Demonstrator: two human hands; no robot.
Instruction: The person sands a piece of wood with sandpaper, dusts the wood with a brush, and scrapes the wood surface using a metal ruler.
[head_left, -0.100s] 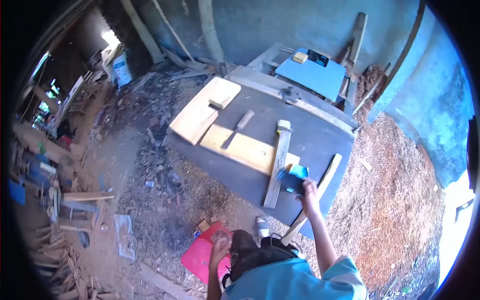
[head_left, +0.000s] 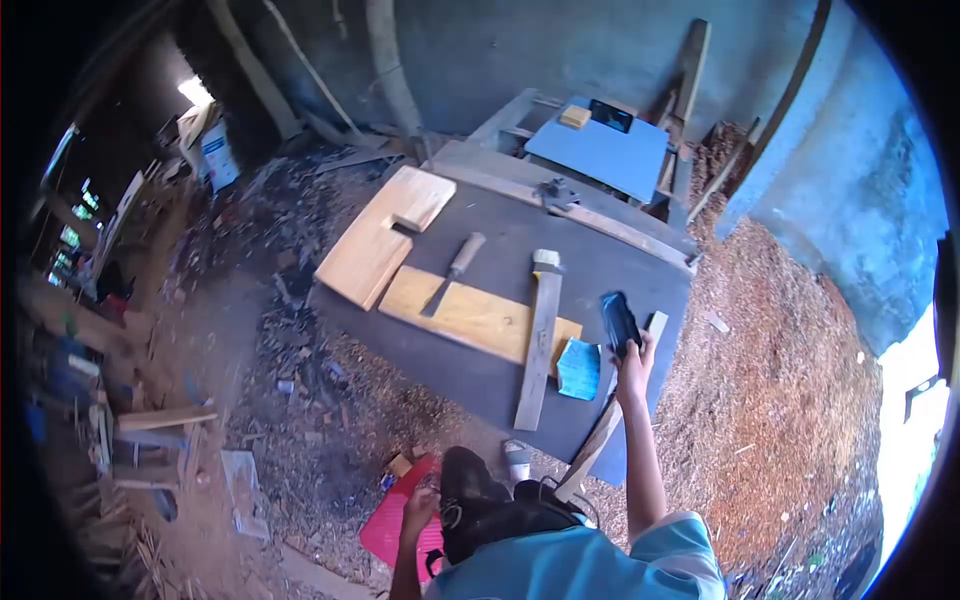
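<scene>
My right hand [head_left: 633, 365] is closed around the lower end of a black smartphone [head_left: 620, 318], holding it over the right side of the dark workbench [head_left: 490, 385]. Just left of that hand lies a curled blue sheet [head_left: 579, 369], like sandpaper. A brush with a long wooden handle [head_left: 541, 340] lies across a yellowish board [head_left: 480, 320]. A chisel [head_left: 455, 272] rests on the board's left part. Low in the view, my left hand [head_left: 421, 508] has curled fingers beside a red plastic chair [head_left: 385, 530]; anything inside them is hidden.
A notched wooden piece [head_left: 375, 240] occupies the bench's left end. A wooden strip [head_left: 608, 425] lies along its right edge. Behind is a blue-topped table [head_left: 600, 150] with a dark device [head_left: 611, 116] and a small wooden block [head_left: 575, 117]. Shavings [head_left: 770, 400] cover the floor at right.
The smartphone has gone from a blurred, low position over the blue sheet to a raised, tilted one on its right, uncovering the sheet. My left hand has shifted slightly down and left.
</scene>
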